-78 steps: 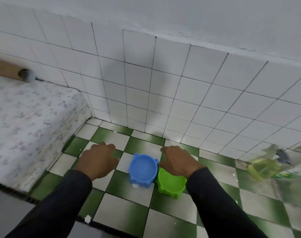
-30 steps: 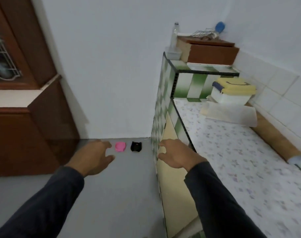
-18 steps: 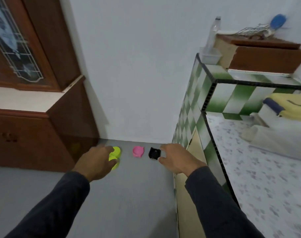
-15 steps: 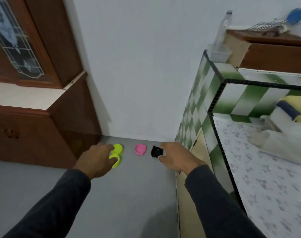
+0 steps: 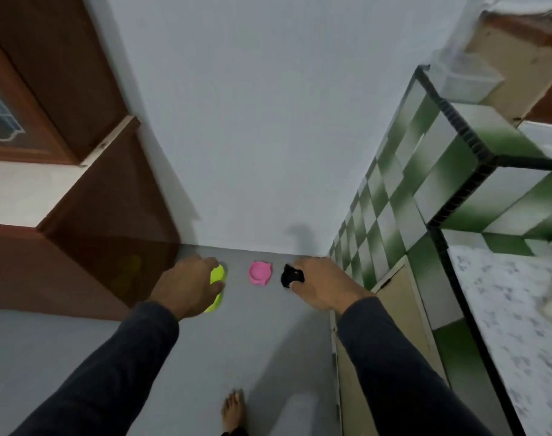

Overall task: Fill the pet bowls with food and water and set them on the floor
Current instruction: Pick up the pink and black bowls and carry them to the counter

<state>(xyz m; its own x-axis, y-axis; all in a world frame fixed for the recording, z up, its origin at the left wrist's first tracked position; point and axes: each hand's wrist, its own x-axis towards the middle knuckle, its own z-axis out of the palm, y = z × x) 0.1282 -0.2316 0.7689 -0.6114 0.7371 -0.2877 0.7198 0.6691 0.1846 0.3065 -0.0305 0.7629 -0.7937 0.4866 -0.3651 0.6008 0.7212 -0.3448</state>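
Three small bowls on grey floor by wall: yellow-green bowl (image 5: 217, 273), pink bowl (image 5: 260, 273), black bowl (image 5: 290, 276). Left hand (image 5: 186, 286) and right hand (image 5: 320, 284) empty, fingers loosely curled, overlapping the outer bowls in view. Likely light rigid plastic; grip by rim, keep level once filled.

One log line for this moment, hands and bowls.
left hand: empty | right hand: empty | floor: yellow-green bowls, pink bowl, black bowl

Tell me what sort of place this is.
Likely a home kitchen or utility corner: a green-and-white tiled counter on the right, a wooden cabinet with a glass door on the left, and small pet bowls, pink and black, on the grey floor by the wall.
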